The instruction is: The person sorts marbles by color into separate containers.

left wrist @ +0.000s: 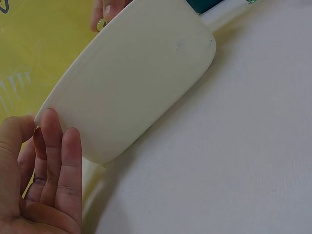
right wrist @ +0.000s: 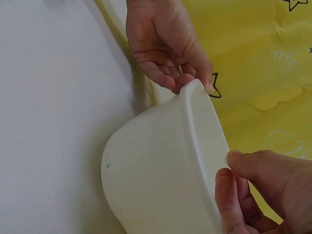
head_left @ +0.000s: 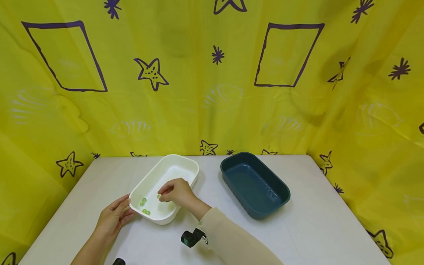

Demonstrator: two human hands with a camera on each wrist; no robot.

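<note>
There's a dark teal, rounded-rectangular plastic tub (head_left: pixel 253 184) on a white-topped table (head_left: pixel 318 228), and the bright yellow curtain (head_left: pixel 185 110) round the back and sides has purple starfish doodles (head_left: pixel 153 73) and pale stripy fish (head_left: pixel 223 97) all over.

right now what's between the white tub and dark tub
In the head view, white table separates the white tub and dark tub; the right arm lies across the near end.

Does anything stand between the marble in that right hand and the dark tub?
The marble has the right wall of the white tub in its way, then the left wall of the dark tub; nothing else visible.
</note>
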